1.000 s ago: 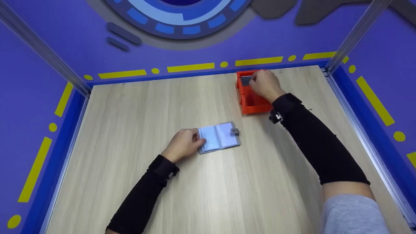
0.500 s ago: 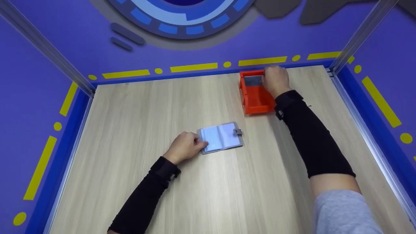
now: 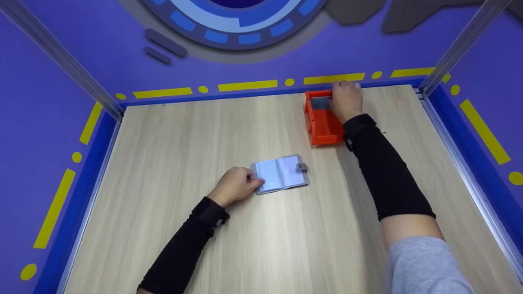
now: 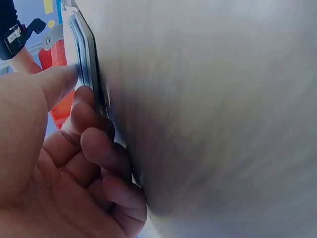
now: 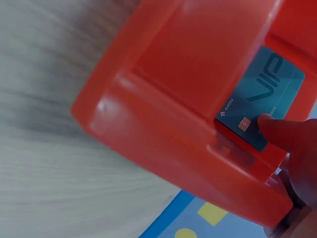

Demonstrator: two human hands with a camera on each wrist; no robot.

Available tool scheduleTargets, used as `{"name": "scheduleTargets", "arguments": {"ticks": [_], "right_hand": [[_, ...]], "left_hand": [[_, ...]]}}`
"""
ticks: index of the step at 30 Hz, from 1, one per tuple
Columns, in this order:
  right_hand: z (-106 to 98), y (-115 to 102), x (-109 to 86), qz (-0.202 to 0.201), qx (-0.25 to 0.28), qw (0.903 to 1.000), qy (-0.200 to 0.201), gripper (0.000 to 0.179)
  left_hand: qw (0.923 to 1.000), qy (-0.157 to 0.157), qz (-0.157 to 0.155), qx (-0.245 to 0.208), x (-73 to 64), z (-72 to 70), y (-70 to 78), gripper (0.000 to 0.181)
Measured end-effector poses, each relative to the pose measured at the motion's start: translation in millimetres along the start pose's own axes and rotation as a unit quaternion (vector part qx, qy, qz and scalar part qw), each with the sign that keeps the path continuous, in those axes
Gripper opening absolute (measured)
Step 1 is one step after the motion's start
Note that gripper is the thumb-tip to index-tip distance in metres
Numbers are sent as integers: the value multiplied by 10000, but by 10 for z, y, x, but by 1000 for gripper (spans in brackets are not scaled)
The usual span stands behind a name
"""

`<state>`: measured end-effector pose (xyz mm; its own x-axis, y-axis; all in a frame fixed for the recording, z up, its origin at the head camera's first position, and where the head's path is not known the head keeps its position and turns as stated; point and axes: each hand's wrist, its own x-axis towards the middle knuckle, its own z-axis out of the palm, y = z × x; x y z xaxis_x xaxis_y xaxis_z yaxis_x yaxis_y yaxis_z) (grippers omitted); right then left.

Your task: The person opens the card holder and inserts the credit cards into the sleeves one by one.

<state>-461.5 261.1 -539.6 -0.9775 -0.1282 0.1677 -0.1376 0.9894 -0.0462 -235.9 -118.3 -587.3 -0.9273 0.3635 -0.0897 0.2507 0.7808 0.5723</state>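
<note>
My left hand (image 3: 235,184) pinches the left edge of a small open card holder (image 3: 282,173) with clear sleeves and a snap tab, flat on the table. In the left wrist view, its thumb lies over the sleeves and the other fingers curl at the cover's edge. My right hand (image 3: 347,100) grips the rear right part of a red plastic bin (image 3: 327,139). The right wrist view shows the thumb on a dark teal card (image 5: 277,82) marked VIP inside the bin, with fingers outside the bin's wall.
A wood-grain tabletop (image 3: 184,147) lies under everything. Behind the bin stands a blue-purple back wall (image 3: 253,73) with yellow marks. Metal posts (image 3: 77,61) and rails edge the table at both sides.
My right hand has shifted from above the card in the bin to the bin's rear right side, and the bin has turned slightly. The left hand keeps its pinch on the card holder.
</note>
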Motion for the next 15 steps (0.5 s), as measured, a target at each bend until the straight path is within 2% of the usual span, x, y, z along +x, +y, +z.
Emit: {"name": "scheduleTargets", "arguments": {"ticks": [7,15], "right_hand": [[23,13,4,-36,92,9999,90,31],[-58,21,32,54,26,10000,13,28]], "left_hand": [[10000,-29,-7,6,-16,23,2,46],[10000,-63,-75,-14,1,-8,20,46]]}}
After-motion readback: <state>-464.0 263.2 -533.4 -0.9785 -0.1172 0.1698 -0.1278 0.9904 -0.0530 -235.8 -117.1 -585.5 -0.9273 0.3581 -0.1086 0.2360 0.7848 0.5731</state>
